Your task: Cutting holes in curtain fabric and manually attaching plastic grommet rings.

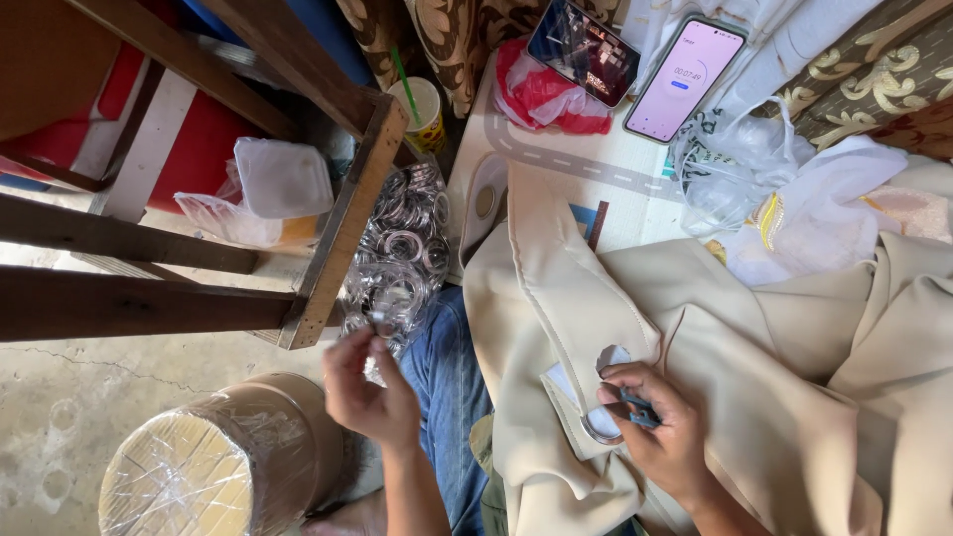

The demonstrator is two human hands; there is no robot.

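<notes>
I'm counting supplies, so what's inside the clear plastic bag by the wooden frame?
The clear bag is filled with silvery metal rings; the left hand reaches into its lower end. Rings deeper down and behind the frame are hidden.

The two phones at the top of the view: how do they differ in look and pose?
The right phone shows a bright, pale screen, while the left phone has a dark screen with glare across it. The right phone lies on the white cloth; the left phone rests partly on a red and white plastic bag. They tilt opposite ways, their lower ends nearly meeting. Both are slim, face up and untouched by either hand.
</notes>
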